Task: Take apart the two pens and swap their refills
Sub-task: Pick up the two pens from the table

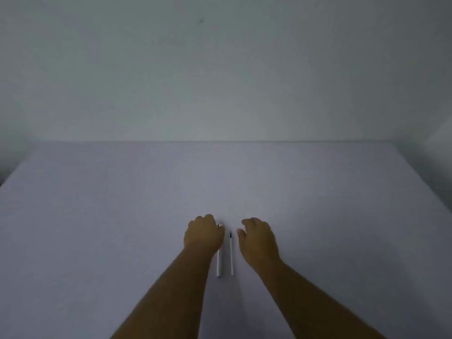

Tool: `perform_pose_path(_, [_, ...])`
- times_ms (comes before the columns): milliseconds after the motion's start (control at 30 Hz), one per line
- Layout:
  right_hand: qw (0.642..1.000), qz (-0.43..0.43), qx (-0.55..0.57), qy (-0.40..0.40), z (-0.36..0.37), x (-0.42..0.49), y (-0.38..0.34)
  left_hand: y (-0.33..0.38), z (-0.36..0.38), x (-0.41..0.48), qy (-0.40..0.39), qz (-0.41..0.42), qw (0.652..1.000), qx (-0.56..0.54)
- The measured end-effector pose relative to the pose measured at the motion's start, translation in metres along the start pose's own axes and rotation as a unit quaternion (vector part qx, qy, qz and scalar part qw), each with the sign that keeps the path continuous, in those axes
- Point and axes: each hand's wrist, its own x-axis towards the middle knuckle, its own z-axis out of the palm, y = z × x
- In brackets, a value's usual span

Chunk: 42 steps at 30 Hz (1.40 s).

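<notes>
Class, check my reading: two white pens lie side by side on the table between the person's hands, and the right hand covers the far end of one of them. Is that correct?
Not quite. In the head view it is the left hand that covers the far end of the thicker pen. The right hand is beside the thinner pen, apparently not touching it. The two pens do lie side by side on the table between the hands.

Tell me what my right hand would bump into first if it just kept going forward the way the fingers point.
Probably nothing. The right hand points away across the bare table, and no object lies ahead before the far edge and wall. The thin pen lies to its left, outside that line.
</notes>
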Motion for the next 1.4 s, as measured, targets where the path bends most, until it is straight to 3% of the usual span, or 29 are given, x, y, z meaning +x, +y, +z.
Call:
perform_pose_path(200, [0.999, 0.019, 0.04, -0.001, 0.026, -0.007, 0.004, -0.014, 0.037, -0.003, -0.069, -0.089, 0.991, -0.078])
perform_pose_path(367, [0.998, 0.016, 0.053, 0.006, 0.028, -0.007, -0.001, -0.018, 0.044, -0.001, -0.05, -0.11, 0.989, -0.091])
perform_pose_path(467, [0.992, 0.04, 0.121, 0.0, 0.022, 0.0, -0.011, -0.02, 0.039, -0.003, -0.033, -0.093, 0.987, -0.124])
perform_pose_path(600, [0.945, 0.162, 0.282, -0.046, 0.011, 0.014, -0.027, -0.016, 0.034, -0.012, 0.0, -0.032, 0.99, -0.138])
perform_pose_path(800, [0.9, 0.234, 0.358, -0.077, 0.003, 0.028, -0.03, -0.012, 0.03, -0.022, 0.019, 0.039, 0.989, -0.138])
perform_pose_path(933, [0.825, 0.294, 0.482, -0.022, -0.005, 0.034, -0.023, -0.021, 0.027, -0.023, -0.002, 0.052, 0.992, -0.119])
perform_pose_path(967, [0.831, 0.284, 0.479, -0.019, -0.009, 0.036, -0.017, -0.024, 0.028, -0.024, -0.005, 0.046, 0.992, -0.119])
perform_pose_path(1067, [0.915, 0.204, 0.341, -0.071, -0.014, 0.036, -0.001, -0.032, 0.029, -0.026, 0.002, 0.023, 0.989, -0.147])
perform_pose_path(1133, [0.943, 0.18, 0.265, -0.088, -0.009, 0.03, 0.006, -0.034, 0.029, -0.025, 0.013, 0.013, 0.986, -0.166])
perform_pose_path(1400, [0.967, 0.146, 0.191, -0.09, 0.009, 0.018, 0.012, -0.034, 0.027, -0.022, 0.021, 0.004, 0.984, -0.175])
